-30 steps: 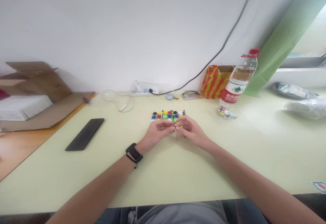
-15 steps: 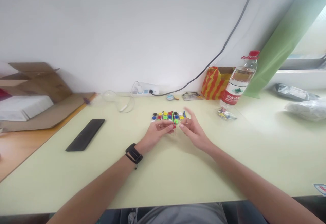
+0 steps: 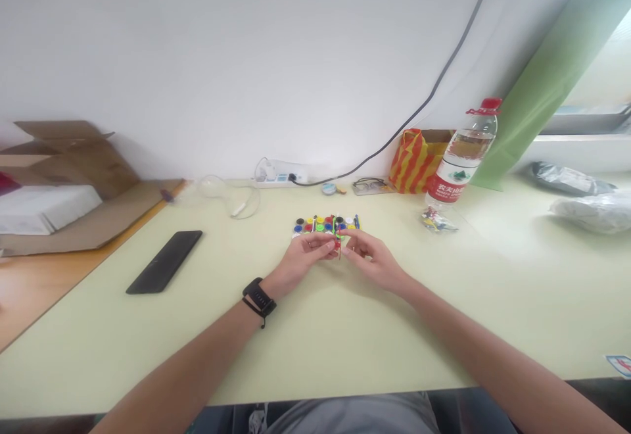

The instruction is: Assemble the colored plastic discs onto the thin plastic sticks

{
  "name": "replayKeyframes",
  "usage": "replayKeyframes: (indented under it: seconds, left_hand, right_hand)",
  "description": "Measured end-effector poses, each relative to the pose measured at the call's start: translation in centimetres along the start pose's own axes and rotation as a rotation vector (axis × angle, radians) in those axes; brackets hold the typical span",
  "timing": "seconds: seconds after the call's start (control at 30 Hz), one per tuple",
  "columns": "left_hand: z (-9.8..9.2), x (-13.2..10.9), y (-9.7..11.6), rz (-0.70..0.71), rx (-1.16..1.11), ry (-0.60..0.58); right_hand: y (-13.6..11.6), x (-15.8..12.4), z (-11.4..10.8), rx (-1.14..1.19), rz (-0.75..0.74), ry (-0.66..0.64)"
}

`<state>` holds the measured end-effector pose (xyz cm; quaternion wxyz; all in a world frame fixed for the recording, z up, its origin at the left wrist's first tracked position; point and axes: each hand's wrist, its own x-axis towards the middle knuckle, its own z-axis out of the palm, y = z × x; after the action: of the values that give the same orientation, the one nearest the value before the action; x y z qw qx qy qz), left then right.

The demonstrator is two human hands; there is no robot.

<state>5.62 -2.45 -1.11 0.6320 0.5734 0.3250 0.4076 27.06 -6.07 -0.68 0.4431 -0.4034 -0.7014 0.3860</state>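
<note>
Red piece: we see a small, slim, stick-like part (image 3: 340, 254), held up between the two hands above the table, in front of the discs; its finer shape is too small to make out.
Direction: its long axis runs nearly straight up and down in our view, one end towards the discs, the other towards the wearer.
Left hand: this hand (image 3: 306, 255) pinches the red piece between thumb and fingers, a black watch (image 3: 259, 296) on its wrist.
Right hand: this hand (image 3: 375, 262) is half curled, thumb and forefinger parted beside the piece; we cannot tell whether they grip it.
Discs: round, multicoloured, in rows (image 3: 320, 228).
Table: smooth, pale yellow-green (image 3: 320, 355).
Bottle: clear, ribbon-labelled in red and white, red-capped (image 3: 461, 164).
</note>
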Motion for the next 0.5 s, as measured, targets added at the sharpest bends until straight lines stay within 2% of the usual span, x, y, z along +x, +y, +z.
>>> replayKeyframes:
  seconds: [0.23,0.4,0.5]
  left_hand:
    - [-0.11,0.08,-0.07,-0.009,-0.021,0.020]
    - [0.03,0.05,0.16,-0.020,-0.023,0.043]
    - [0.06,0.05,0.21,-0.022,-0.004,0.054]
  right_hand:
    - [0.07,-0.27,0.15,-0.028,-0.024,0.002]
    - [-0.27,-0.22,0.05,0.192,0.049,0.079]
    - [-0.83,-0.14,-0.34,0.257,0.092,-0.042]
